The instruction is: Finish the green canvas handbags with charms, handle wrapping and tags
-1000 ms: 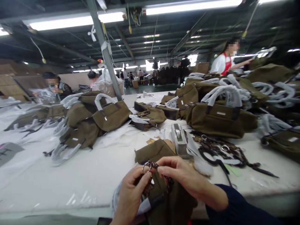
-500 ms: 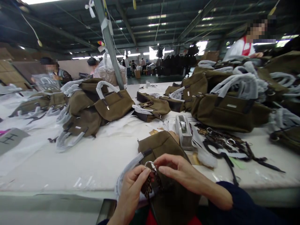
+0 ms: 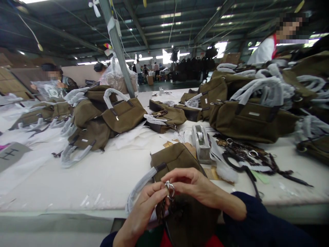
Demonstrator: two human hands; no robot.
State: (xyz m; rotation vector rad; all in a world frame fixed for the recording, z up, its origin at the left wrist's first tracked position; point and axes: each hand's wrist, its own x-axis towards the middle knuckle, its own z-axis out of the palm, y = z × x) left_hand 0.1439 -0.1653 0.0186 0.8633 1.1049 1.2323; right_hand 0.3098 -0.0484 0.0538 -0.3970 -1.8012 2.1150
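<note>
Above an olive-brown handbag [image 3: 177,158], my left hand [image 3: 146,204] pinches a silver metal ring [image 3: 170,188]. A dark, leopard-patterned strip [image 3: 160,210] hangs below its fingers. My right hand [image 3: 194,187] is closed at the top of the same ring, thumb and fingertips around its metal clasp part. The bag lies across the front table edge, its lower part in shadow toward my body. Its handle [image 3: 140,187], wrapped in white padding, curves out to the left behind my left hand. The exact fingertip contact is partly hidden.
A tape dispenser [image 3: 201,144] stands behind the bag. Right of it lie a black strap [image 3: 244,168] and a tangle of patterned strips with rings [image 3: 253,154]. Piled olive bags sit left [image 3: 89,133] and right [image 3: 246,120]. Other people are beyond the table.
The ring has turned and shifted slightly right between my hands. My right fingertips have come in from beside the ring onto its top. The person at far right has turned.
</note>
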